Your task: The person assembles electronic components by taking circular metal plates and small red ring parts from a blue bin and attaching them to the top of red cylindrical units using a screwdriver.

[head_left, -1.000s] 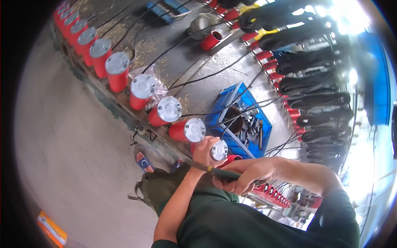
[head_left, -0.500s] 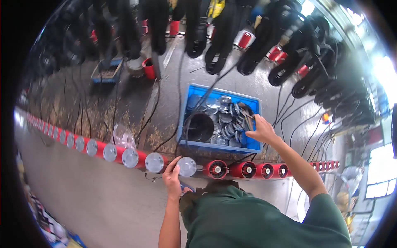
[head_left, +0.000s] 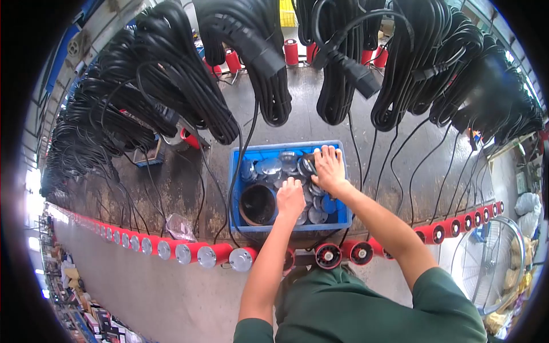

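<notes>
Black cable coils (head_left: 271, 94) beyond blue crate (head_left: 329, 226)

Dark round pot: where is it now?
Head view, left of centre: the dark round pot sits in the near-left corner of the blue bin, just left of the left hand, beside silvery discs.

No text, label, brand, number or sign can be read; nothing legible shows on the red cylinders (head_left: 221, 250), their silver caps (head_left: 241, 259), the blue bin (head_left: 320, 226) or the black plugs (head_left: 361, 80); the packages (head_left: 98, 320) at lower left are too small to make out.
</notes>
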